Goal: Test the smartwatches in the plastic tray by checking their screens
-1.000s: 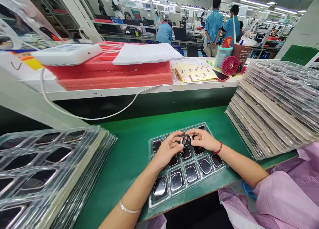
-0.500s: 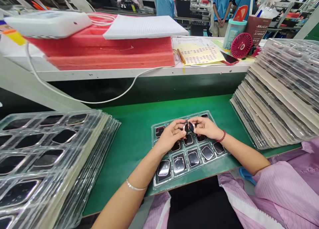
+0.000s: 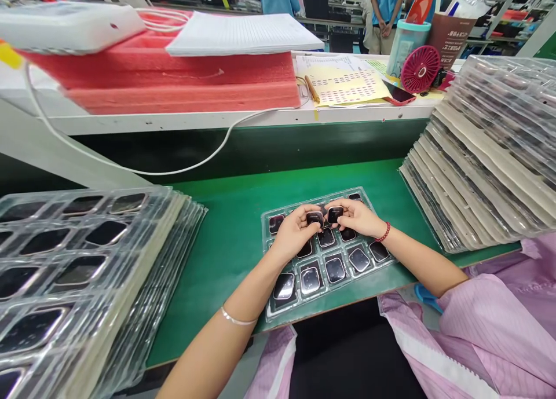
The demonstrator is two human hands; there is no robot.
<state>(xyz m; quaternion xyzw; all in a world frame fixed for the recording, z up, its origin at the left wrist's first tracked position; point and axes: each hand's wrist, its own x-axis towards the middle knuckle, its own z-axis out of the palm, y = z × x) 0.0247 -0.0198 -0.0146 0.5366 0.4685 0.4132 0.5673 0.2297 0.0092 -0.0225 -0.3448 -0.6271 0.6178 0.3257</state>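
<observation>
My left hand pinches a small dark square watch case between thumb and fingers. In my right hand is a second dark square watch case, held close beside the first with its glossy face toward me. Both are raised over a clear plastic tray that lies on the green mat. Rounded-square, dark glossy watch cases sit in the tray's pockets. My hands hide part of the tray's back rows.
Stacked trays of similar pieces stand at left, another tall tray stack at right. Behind, a white shelf carries red foam, a notebook, a pink fan and a phone. A white cable hangs down.
Both watch cases have turned from edge-on so their dark faces now show, and they sit slightly farther apart. The camera view has shifted a little.
</observation>
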